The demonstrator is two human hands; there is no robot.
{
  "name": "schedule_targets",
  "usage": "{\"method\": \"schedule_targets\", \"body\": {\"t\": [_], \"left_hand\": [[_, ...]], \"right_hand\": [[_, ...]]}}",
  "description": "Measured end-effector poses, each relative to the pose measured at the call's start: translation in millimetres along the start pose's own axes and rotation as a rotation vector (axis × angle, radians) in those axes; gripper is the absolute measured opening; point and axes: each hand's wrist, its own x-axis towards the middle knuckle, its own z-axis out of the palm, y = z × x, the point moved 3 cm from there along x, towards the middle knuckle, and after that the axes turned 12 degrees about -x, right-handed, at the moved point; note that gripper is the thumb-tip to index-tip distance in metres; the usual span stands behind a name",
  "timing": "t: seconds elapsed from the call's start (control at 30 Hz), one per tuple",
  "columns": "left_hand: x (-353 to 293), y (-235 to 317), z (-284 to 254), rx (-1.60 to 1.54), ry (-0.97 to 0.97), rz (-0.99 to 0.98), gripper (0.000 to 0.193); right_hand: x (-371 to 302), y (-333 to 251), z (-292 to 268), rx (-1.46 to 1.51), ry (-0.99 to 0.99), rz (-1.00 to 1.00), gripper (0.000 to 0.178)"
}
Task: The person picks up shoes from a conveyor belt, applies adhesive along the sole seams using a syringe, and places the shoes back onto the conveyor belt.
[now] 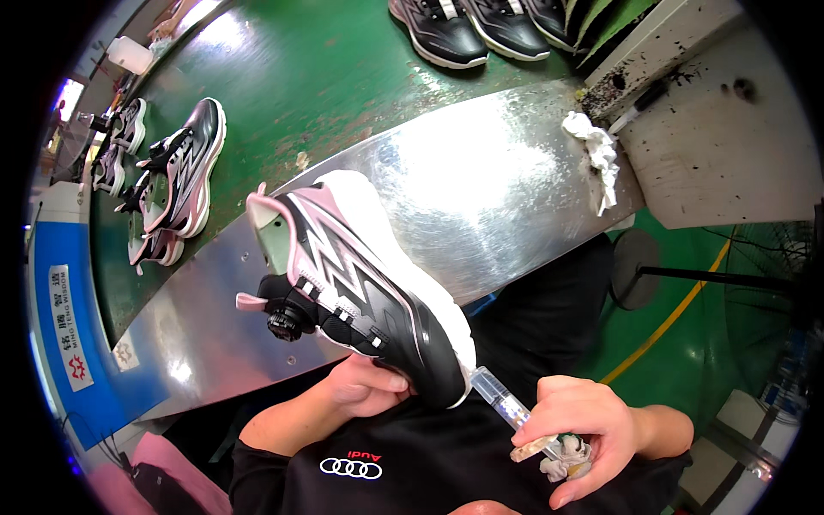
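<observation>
My left hand is closed around the toe end of a black and pink sneaker. The sneaker is tilted, heel up and away from me, its white sole turned to the right. A black dial knob sits on its tongue side. In my right hand is a clear syringe-like tube, its end at the sole edge near the toe; whether it touches I cannot tell. Crumpled white tissue and a small pale, stained piece are held in the same fingers.
A metal plate edges the green work surface. Crumpled tissue lies at its right end, beside a stained grey panel. More sneakers stand at the far side and the left. A dark round stand is at right.
</observation>
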Motion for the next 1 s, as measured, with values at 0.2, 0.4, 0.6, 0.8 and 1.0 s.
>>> {"method": "schedule_targets", "body": {"t": [0.2, 0.4, 0.6, 0.8, 1.0], "left_hand": [[38, -1, 7, 0.082, -0.092, -0.090, 0.050], [66, -1, 22, -0.007, -0.041, -0.022, 0.071], [78, -1, 31, 0.012, -0.002, 0.026, 0.063], [85, -1, 23, -0.012, -0.058, 0.021, 0.047], [86, 0, 30, -0.020, -0.076, 0.031, 0.035]], "right_hand": [[-26, -11, -7, -0.136, 0.095, 0.000, 0.060], [-35, -6, -4, -0.275, 0.227, -0.082, 0.062], [-36, -3, 0, -0.427, 0.240, -0.059, 0.061], [-33, -2, 10, -0.611, 0.290, -0.065, 0.056], [-26, 2, 20, -0.800, 0.340, -0.113, 0.049]]}}
